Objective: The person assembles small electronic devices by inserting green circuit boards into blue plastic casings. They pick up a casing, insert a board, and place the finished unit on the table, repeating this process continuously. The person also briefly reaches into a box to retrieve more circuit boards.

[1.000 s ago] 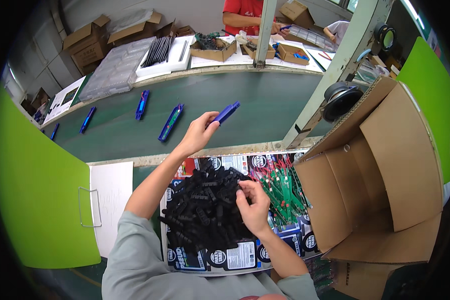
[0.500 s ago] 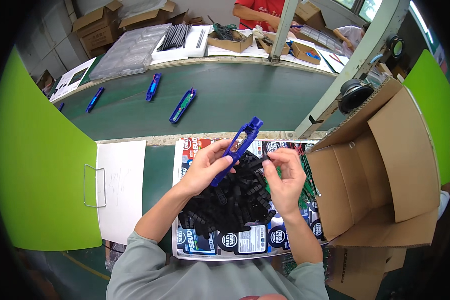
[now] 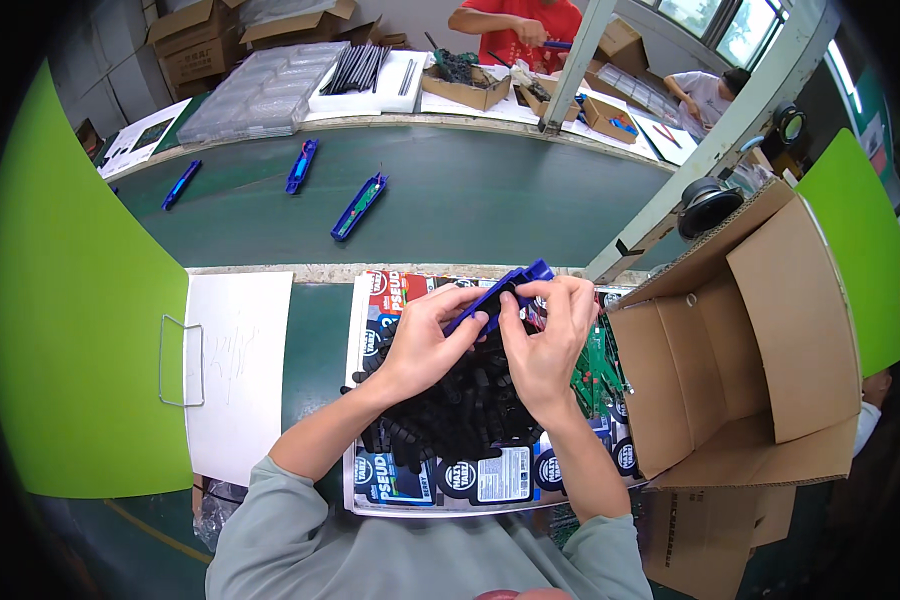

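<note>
Left hand (image 3: 425, 340) and right hand (image 3: 550, 345) both grip 1 blue case (image 3: 500, 290) (fitting step, seemingly); next needs steady seating.

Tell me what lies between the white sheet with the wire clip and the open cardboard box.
In the head view, between the white sheet and the cardboard box lies a printed tray heaped with small black parts; both hands hold a blue holder above it.

We see a green tabletop (image 3: 315, 330) carrying a white sheet (image 3: 240, 380), printed cards (image 3: 390, 480) under black parts (image 3: 450, 410), and an open carton (image 3: 740, 340).
</note>
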Demonstrator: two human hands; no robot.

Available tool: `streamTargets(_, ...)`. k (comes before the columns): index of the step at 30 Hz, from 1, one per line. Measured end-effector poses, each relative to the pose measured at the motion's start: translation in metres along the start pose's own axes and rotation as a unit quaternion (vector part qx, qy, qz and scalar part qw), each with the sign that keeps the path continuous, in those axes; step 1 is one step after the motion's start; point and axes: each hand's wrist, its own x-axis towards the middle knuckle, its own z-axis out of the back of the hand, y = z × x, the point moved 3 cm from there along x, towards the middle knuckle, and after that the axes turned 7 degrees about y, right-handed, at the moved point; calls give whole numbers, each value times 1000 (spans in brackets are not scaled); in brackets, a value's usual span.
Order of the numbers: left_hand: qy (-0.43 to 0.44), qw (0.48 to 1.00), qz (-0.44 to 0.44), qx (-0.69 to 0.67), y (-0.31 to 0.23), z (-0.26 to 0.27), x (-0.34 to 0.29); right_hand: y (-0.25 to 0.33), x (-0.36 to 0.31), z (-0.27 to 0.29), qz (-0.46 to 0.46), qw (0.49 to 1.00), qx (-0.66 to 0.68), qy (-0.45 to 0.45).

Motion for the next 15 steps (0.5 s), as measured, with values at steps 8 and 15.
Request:
streamTargets(8,-68,964,-128,225,-11,-4,-3,-26,2,-3,-171,958,222,64)
streamTargets(15,-10,1000,12,-6,-11,-3,-3,-81,-12,45,-193,950,231,84)
